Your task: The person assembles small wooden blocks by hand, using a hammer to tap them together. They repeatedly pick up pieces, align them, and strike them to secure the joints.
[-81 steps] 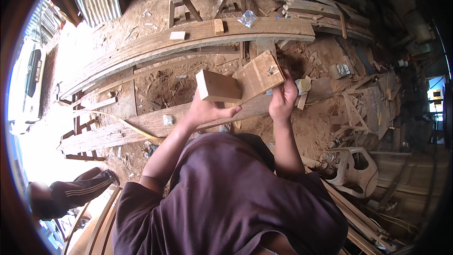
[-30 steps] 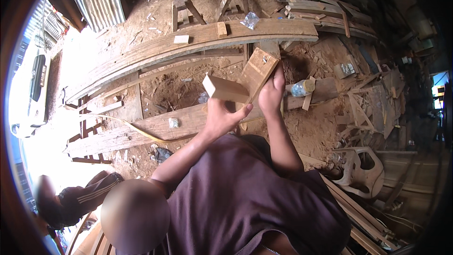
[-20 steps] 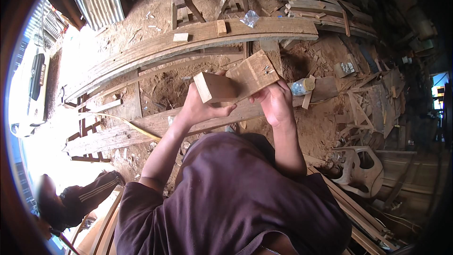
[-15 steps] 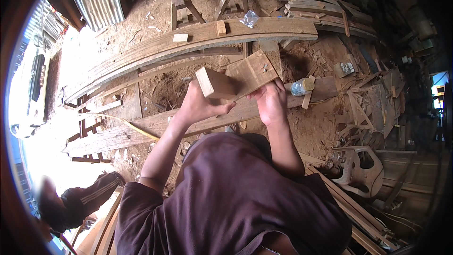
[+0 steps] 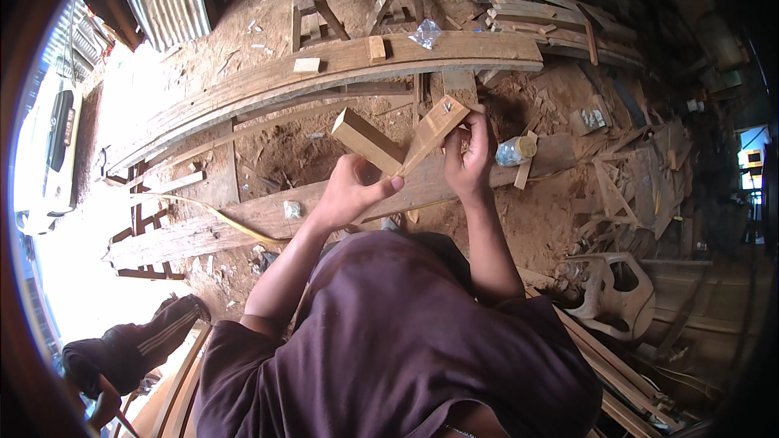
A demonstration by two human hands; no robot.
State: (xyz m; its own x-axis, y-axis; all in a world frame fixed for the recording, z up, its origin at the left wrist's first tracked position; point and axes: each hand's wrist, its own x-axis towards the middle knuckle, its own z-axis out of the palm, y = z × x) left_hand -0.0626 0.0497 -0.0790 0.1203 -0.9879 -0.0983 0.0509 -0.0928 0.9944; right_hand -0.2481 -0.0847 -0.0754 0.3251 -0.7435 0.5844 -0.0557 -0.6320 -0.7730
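Observation:
Above the long bench plank, my left hand grips the lower part of a squared wooden block, its thumb at the near end. My right hand pinches the right side of a flat wooden board, close to its upper end. Block and board meet near my left thumb and spread upward in a V; whether they are fastened together I cannot tell. A small shiny metal bit shows on the board's upper end. Some fingers of both hands are hidden behind the wood.
A thick beam crosses ahead, bearing two small wood blocks and crumpled clear plastic. The near plank carries a plastic jar. A plastic chair lies at right. Another person's leg is at lower left.
The board and block have been turned in my hands, so the board's broad face now shows narrower. My right hand has risen along the board's edge.

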